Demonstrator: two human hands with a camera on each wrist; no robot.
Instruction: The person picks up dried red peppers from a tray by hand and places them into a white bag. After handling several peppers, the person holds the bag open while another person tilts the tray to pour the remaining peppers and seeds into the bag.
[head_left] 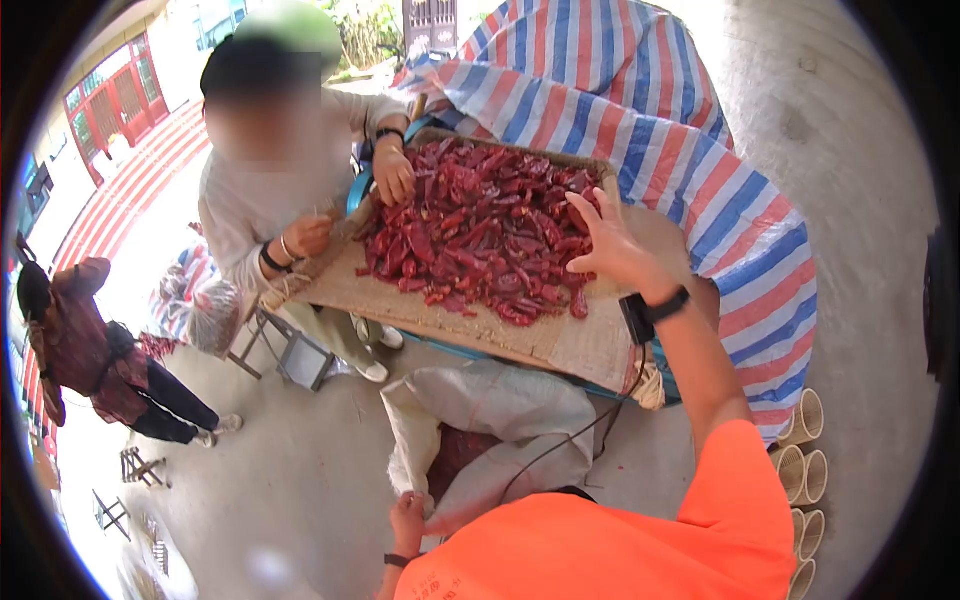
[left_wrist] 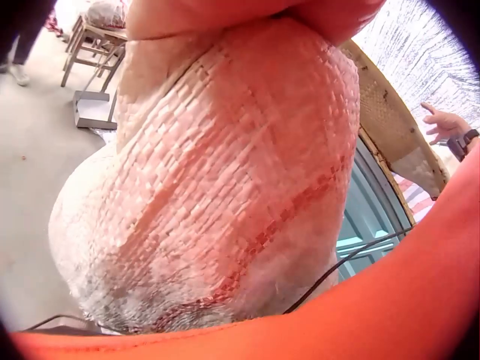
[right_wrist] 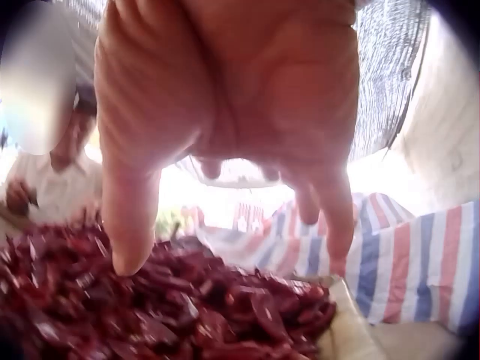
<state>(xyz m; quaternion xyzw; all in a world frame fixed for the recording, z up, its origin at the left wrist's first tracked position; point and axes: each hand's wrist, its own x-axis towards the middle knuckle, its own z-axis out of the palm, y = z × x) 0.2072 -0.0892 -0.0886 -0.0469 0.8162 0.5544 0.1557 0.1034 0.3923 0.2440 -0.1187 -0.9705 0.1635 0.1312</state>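
A broad heap of dried red chili peppers (head_left: 480,235) covers a woven mat-topped table (head_left: 440,315). My right hand (head_left: 615,245) hovers at the heap's right edge, fingers spread and thumb apart. Seen from the right wrist, this hand (right_wrist: 232,90) points down over the peppers (right_wrist: 187,307) with nothing between thumb and fingers. Low in the head view, my left hand (head_left: 407,522) pinches the rim of a white woven sack (head_left: 510,400). Dark red contents (head_left: 460,460) show through the sack's mouth. The sack's side (left_wrist: 225,172) fills much of the left wrist view.
Across the table a person (head_left: 270,180) has one hand on the peppers. Striped tarpaulin (head_left: 740,220) drapes behind and right of the table. Several wicker baskets (head_left: 800,475) stand at right. A second person (head_left: 100,360) stands far left, near small stools (head_left: 140,467). A black cable (head_left: 570,437) crosses the sack.
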